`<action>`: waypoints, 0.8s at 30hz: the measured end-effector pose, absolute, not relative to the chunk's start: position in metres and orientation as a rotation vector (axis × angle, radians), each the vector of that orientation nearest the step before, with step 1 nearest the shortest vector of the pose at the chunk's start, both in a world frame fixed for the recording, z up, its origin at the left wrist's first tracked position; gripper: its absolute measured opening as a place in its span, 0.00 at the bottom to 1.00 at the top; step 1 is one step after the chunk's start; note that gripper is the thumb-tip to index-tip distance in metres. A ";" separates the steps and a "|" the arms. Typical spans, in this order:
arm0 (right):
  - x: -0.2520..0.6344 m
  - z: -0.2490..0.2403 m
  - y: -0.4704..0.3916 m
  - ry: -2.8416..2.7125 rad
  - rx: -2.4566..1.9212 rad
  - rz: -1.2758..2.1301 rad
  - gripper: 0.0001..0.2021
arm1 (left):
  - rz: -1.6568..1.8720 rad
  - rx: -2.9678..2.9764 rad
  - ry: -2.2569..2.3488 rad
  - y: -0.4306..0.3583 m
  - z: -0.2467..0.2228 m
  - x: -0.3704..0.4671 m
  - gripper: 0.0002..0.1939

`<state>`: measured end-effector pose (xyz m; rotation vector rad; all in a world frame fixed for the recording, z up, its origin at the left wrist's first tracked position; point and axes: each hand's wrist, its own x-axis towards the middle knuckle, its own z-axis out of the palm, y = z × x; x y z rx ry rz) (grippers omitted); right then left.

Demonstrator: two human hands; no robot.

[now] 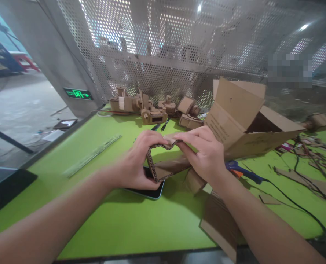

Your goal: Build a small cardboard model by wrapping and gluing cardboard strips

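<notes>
Both hands grip a folded cardboard piece (169, 168), a hollow frame with its corrugated edge facing me and a dip in its upper side. My left hand (139, 161) wraps round its left wall, thumb below and fingers on top. My right hand (202, 154) pinches the upper right part between thumb and fingers. Beneath the left hand lies a dark phone (149, 192) on the green table (118, 227). Just right of my right hand rests a blue glue gun (246, 172) with an orange trigger. A cardboard sheet (220, 223) lies below my right wrist.
Several cardboard models (154, 115) stand along the back by a perforated metal screen (163, 62). An open cardboard box (242, 121) occupies the right back. A clear ruler (95, 156) lies left. Cables and cardboard scraps (303, 179) cover the right side.
</notes>
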<state>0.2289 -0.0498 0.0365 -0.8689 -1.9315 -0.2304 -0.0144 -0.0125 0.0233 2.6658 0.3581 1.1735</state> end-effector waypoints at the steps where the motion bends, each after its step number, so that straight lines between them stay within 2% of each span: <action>1: 0.229 0.036 -0.050 -1.936 -0.868 -0.232 0.09 | 1.184 2.671 0.361 -0.012 0.023 -0.014 0.44; 5: 0.229 0.036 -0.050 -1.962 -0.873 -0.237 0.09 | 1.183 2.669 0.390 -0.011 0.021 -0.015 0.45; 10: 0.230 0.036 -0.050 -1.930 -0.872 -0.248 0.08 | 1.118 2.659 0.393 -0.013 0.021 -0.015 0.42; 16: 0.228 0.037 -0.050 -1.928 -0.887 -0.243 0.08 | 1.198 2.630 0.338 -0.012 0.024 -0.011 0.43; 18: 0.227 0.037 -0.050 -1.916 -0.905 -0.239 0.08 | 1.216 2.581 0.350 -0.014 0.025 -0.010 0.38; 22: 0.227 0.037 -0.050 -1.917 -0.915 -0.233 0.09 | 1.200 2.481 0.479 -0.017 0.022 -0.010 0.19; 24: 0.228 0.036 -0.050 -1.929 -0.912 -0.230 0.09 | 1.161 2.450 0.522 -0.017 0.021 -0.010 0.15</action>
